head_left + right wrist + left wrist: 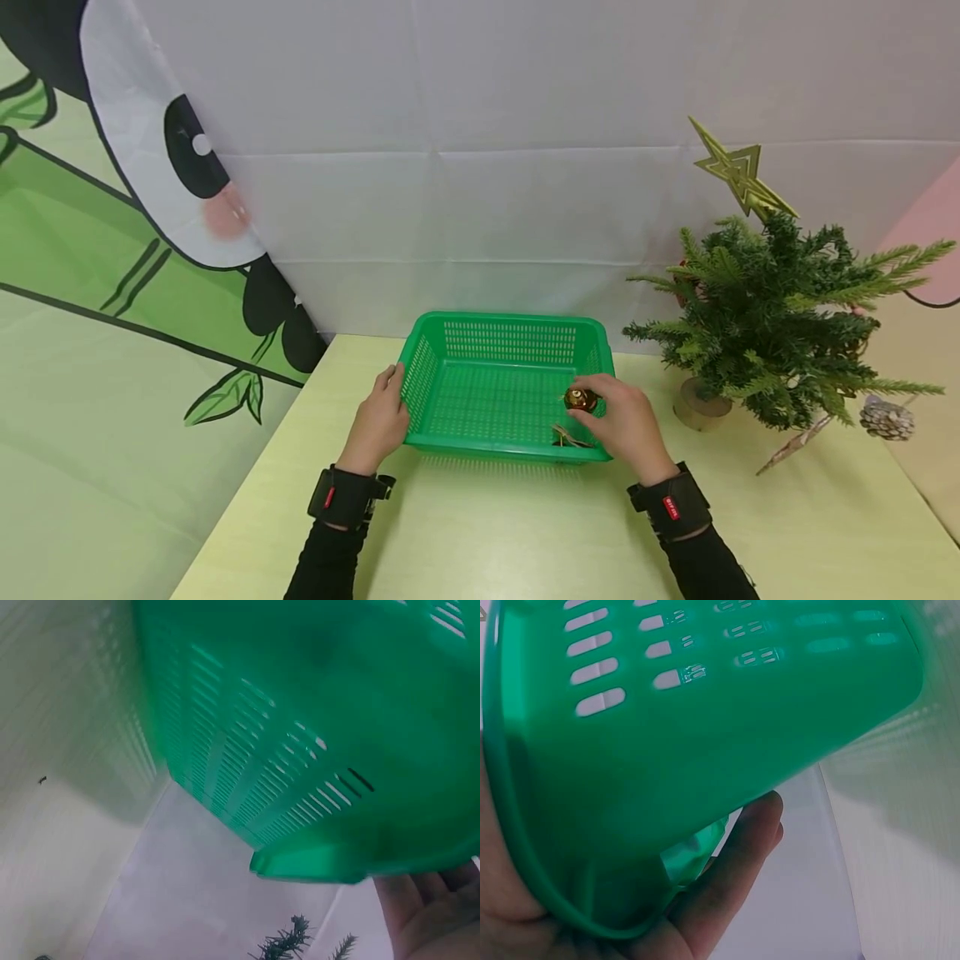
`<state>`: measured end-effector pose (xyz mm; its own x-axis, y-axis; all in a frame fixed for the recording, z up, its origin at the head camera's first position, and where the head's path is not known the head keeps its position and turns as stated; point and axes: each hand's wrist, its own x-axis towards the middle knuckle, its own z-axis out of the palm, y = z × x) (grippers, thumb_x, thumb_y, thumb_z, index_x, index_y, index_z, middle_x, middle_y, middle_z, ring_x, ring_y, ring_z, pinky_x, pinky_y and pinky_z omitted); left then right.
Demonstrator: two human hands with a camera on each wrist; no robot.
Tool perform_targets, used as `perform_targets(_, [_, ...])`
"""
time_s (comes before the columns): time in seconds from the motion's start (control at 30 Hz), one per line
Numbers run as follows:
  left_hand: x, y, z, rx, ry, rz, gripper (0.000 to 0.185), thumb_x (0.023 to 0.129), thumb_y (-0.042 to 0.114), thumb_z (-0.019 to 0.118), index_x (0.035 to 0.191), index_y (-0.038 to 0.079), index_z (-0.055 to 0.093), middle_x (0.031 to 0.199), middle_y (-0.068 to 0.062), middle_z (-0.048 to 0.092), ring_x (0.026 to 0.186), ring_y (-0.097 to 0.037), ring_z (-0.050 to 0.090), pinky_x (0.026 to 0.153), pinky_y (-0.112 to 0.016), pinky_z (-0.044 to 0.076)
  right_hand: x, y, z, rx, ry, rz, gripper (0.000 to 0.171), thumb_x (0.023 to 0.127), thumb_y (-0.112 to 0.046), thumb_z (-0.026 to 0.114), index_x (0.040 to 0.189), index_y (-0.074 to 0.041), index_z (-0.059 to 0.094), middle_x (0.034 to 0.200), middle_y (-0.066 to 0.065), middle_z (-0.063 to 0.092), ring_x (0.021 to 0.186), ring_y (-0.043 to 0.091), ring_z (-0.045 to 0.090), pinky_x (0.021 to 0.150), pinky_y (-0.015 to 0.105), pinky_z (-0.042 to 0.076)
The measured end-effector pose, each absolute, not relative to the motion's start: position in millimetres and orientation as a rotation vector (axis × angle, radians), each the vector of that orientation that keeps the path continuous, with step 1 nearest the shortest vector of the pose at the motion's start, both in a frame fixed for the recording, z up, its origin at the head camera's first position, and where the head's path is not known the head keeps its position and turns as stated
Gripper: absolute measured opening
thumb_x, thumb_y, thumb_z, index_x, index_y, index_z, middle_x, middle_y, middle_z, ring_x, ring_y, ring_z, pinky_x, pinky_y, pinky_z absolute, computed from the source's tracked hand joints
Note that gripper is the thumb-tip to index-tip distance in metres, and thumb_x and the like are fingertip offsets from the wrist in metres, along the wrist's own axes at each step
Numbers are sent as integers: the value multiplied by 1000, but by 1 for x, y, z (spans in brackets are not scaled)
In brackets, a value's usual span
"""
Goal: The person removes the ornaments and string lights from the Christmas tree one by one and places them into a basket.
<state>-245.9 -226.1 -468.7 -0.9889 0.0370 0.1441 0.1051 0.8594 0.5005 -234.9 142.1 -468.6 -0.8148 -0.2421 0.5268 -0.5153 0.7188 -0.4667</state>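
A green plastic basket point(487, 400) with slotted walls sits on the table, and my left hand point(377, 423) grips its left side. In the left wrist view, the fingers point(739, 851) reach along the outside of the basket wall, close to the rim. Over the basket's right front part, my right hand point(624, 421) pinches a shiny brown-gold bauble point(580, 399) between thumb and fingers. Beneath it, a small brown item with gold string point(570, 437) lies in the basket's front right corner, partly hidden by the rim. The basket wall hides the bauble from the right wrist view.
To the right stands a small artificial Christmas tree point(765, 325) on a wooden base point(701, 406), topped by a gold star point(738, 171). A pine cone point(887, 418) hangs off its right side. White cloth point(510, 208) closes off the back of the pale yellow table point(480, 533).
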Motion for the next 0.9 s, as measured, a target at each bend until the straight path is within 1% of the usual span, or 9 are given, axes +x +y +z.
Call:
perform_targets(0.1, [-246, -226, -469, -111, -2907, -792, 59, 103, -1, 39, 161, -7, 27, 162, -32, 31, 91, -43, 68, 60, -34, 34, -233, 140, -470, 601, -2521, 768, 37, 78, -13, 91, 112, -13, 77, 119, 10, 74, 100, 28, 72, 84, 40, 58])
perform_targets(0.3, [-246, -225, -468, -107, -2912, -779, 60, 102, -1, 39, 160, -7, 28, 162, -33, 31, 101, -45, 68, 62, -35, 37, -231, 137, -471, 672, -2578, 655, 36, 76, -13, 92, 109, -13, 77, 112, 7, 75, 99, 27, 72, 82, 40, 58])
perform_targets(0.5, [-244, -226, -467, -116, -2908, -800, 60, 102, -2, 39, 161, -7, 27, 162, -32, 30, 86, -42, 66, 60, -35, 34, -231, 136, -470, 736, -2642, 606, 36, 78, -17, 91, 111, -14, 77, 111, 5, 77, 97, 25, 73, 81, 41, 59])
perform_targets(0.57, [-243, -226, -468, -105, -2910, -798, 60, 102, -2, 38, 161, -7, 27, 163, -32, 30, 88, -41, 67, 61, -36, 36, -230, 136, -469, 744, -2673, 606, 37, 79, -18, 90, 114, -12, 77, 115, 8, 76, 103, 28, 73, 85, 42, 59])
perform_targets(0.6, [-242, -226, -468, -99, -2910, -793, 60, 102, -2, 38, 161, -7, 27, 163, -32, 30, 92, -42, 67, 63, -38, 40, -230, 136, -468, 749, -2691, 612, 37, 81, -19, 89, 115, -12, 77, 118, 10, 75, 107, 30, 72, 87, 43, 59])
perform_targets(0.67, [-242, -227, -468, -87, -2912, -798, 60, 102, -3, 37, 161, -7, 26, 163, -32, 29, 96, -43, 67, 65, -40, 42, -230, 136, -467, 761, -2733, 637, 38, 85, -19, 86, 120, -10, 76, 126, 14, 72, 116, 33, 69, 92, 46, 58])
perform_targets(0.73, [-242, -227, -468, -79, -2915, -787, 60, 102, -3, 37, 161, -7, 26, 163, -32, 29, 103, -45, 67, 69, -42, 45, -229, 137, -466, 776, -2771, 684, 35, 90, -19, 82, 122, -9, 75, 133, 17, 68, 124, 36, 64, 97, 49, 56])
perform_targets(0.87, [-243, -226, -467, -91, -2919, -794, 60, 103, -2, 36, 161, -6, 26, 164, -32, 28, 96, -45, 67, 63, -38, 40, -229, 140, -466, 804, -2811, 758, 21, 95, -19, 76, 114, -13, 79, 134, 15, 68, 133, 37, 58, 104, 51, 52])
perform_targets(0.9, [-243, -226, -467, -93, -2916, -790, 59, 103, -2, 36, 161, -6, 26, 163, -31, 29, 98, -45, 67, 63, -37, 40, -230, 141, -466, 810, -2813, 765, 19, 95, -19, 76, 113, -14, 79, 133, 14, 69, 133, 37, 58, 105, 51, 52])
